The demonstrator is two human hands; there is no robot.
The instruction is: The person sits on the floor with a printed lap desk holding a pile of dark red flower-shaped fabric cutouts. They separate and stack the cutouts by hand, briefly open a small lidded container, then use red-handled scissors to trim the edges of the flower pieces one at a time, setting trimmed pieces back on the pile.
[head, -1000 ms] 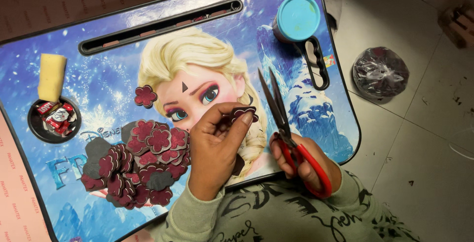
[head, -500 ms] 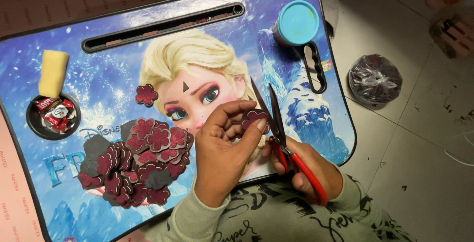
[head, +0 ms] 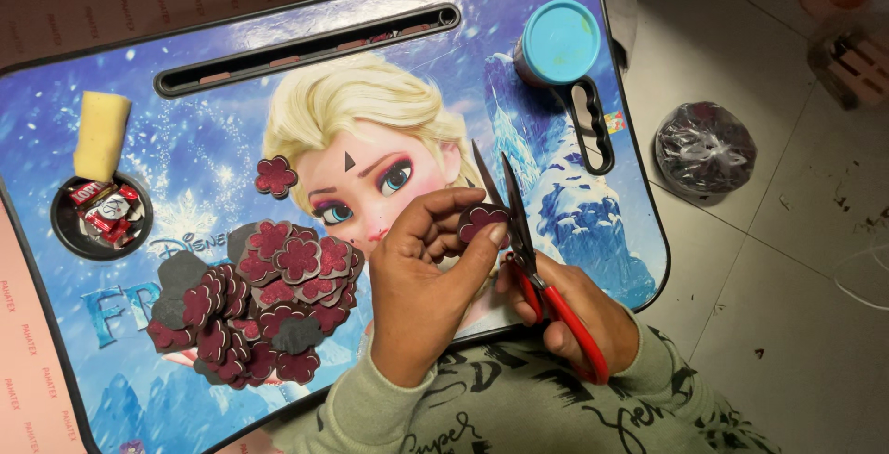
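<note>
Since a second ago, left hand [head: 428, 283] has drawn in closer to the scissors; the cut-out now sits between the blades. Left fingertips pinch a small maroon glitter-foam flower cut-out [head: 482, 223], held just beyond the thumb. Right hand [head: 579, 310], just right of the left, grips the red-handled steel scissors [head: 532, 260], blades parted around the cut-out's right edge. Heap of finished maroon foam flowers [head: 264, 301] lies just left of the left wrist on the blue printed lap tray [head: 185, 158].
</note>
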